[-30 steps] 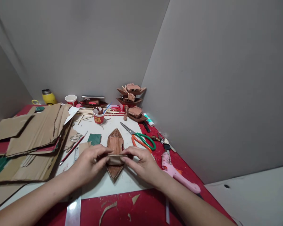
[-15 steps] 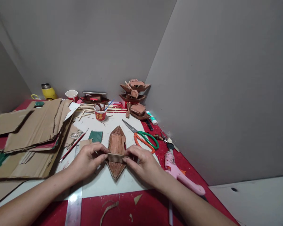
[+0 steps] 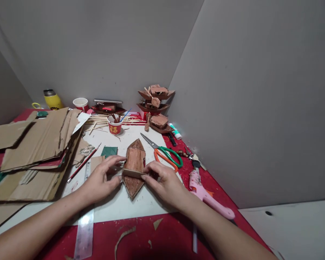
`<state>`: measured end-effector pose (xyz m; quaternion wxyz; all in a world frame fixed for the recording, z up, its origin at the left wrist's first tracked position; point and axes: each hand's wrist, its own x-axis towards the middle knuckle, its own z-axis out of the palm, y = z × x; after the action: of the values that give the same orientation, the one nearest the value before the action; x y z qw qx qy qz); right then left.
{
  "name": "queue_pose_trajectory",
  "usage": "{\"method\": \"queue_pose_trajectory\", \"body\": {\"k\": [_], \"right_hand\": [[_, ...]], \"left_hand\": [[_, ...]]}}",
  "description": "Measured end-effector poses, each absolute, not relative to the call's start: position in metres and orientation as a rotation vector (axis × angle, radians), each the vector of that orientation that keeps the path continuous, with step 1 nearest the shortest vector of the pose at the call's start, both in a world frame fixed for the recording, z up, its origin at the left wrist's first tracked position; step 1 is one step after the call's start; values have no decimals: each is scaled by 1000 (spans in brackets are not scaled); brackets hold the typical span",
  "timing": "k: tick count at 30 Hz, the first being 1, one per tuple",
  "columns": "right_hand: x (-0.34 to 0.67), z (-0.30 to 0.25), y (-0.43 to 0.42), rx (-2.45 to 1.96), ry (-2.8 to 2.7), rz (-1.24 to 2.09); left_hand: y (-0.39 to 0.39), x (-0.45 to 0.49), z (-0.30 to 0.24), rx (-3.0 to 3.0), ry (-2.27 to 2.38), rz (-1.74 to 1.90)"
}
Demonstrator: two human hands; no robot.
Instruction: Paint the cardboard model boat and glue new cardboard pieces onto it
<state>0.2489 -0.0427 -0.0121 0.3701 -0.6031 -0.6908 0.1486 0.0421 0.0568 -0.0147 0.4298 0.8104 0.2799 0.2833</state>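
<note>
A brown-painted cardboard model boat (image 3: 135, 155) lies on the white sheet, its pointed ends toward and away from me. Across its nearer part stands a narrow cardboard strip (image 3: 132, 173), edge up. My right hand (image 3: 162, 180) pinches the strip's right end between thumb and fingers. Beside the boat's left side, my left hand (image 3: 104, 178) has thumb and fingers apart, close to the strip's left end and holding nothing.
Scissors (image 3: 162, 151) and a pink glue gun (image 3: 206, 198) lie to the right. Cardboard sheets (image 3: 38, 144) are piled at left, near a ruler (image 3: 85, 227) and brush (image 3: 83, 162). Behind stand a paint cup (image 3: 115, 126), wooden sticks (image 3: 97, 119) and more model boats (image 3: 155, 99).
The strip has turned from lying with its ridged face up to standing on edge across the boat. My left hand has let go and opened; the view has shifted slightly.
</note>
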Motion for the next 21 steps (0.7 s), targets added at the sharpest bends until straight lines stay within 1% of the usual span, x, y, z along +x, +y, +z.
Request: {"method": "queue_pose_trajectory", "body": {"k": [5, 9, 14, 21], "right_hand": [[250, -13, -42, -1528, -1774, 406], [251, -14, -41, -1539, -1752, 422], [251, -10, -41, -1561, -1732, 438], [250, -9, -42, -1583, -1743, 444]], "left_hand": [[59, 47, -18, 1963, 646, 603], [59, 50, -17, 1920, 639, 586], [58, 51, -20, 1913, 640, 627], [54, 52, -22, 2076, 660, 732]]}}
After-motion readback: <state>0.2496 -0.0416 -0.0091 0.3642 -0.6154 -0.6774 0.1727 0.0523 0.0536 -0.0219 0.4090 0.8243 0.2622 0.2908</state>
